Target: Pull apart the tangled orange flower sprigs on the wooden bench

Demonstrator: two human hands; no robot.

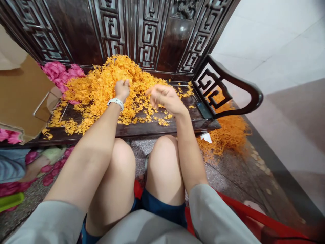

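Observation:
A heap of small yellow-orange artificial flower pieces (101, 84) is piled on a dark carved wooden bench (188, 118). My left hand (122, 90), with a pale band at the wrist, is at the front of the heap. Its fingers are closed together, thumb and forefinger up; whatever is between them is too small to make out. To its right, my right hand (165, 96) hovers over the scattered pieces at the heap's right side. Its fingers are loosely bent and apart, slightly blurred, and I see nothing in them.
Pink flowers (59, 76) lie behind a cardboard box (25, 91) on the left. A phone (203, 110) rests beside the bench's curved armrest (254, 98). Orange strands (223, 135) are heaped on the floor at right. Another person's leg (34, 167) shows at left.

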